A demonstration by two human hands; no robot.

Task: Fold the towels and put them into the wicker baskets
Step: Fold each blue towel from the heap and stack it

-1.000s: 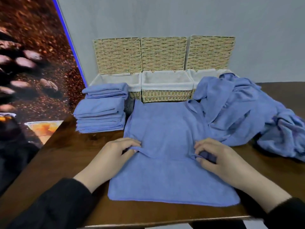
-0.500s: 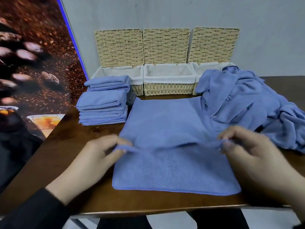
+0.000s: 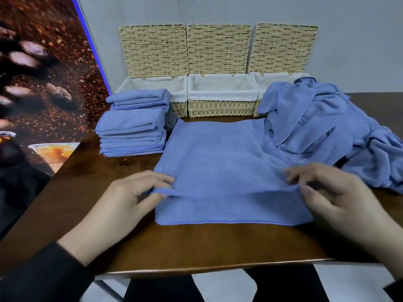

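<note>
A blue towel (image 3: pixel 226 168) lies spread on the dark wooden table (image 3: pixel 196 247), its far half folded toward me. My left hand (image 3: pixel 130 199) pinches the folded edge at the left corner. At the right corner, my right hand (image 3: pixel 333 199) pinches the same edge. Three wicker baskets with white liners stand along the wall: left (image 3: pixel 174 92), middle (image 3: pixel 221 94), right (image 3: pixel 261 81). Their lids stand open against the wall. A stack of folded blue towels (image 3: pixel 133 127) sits in front of the left basket.
A heap of unfolded blue towels (image 3: pixel 327 127) covers the table's right side and hides part of the right basket. A coffee-bean poster panel (image 3: pixel 43 83) borders the left. The table's front edge runs just below my wrists.
Both hands have drawn the towel's folded edge toward me and spread apart to its corners. The view has tilted down a little.
</note>
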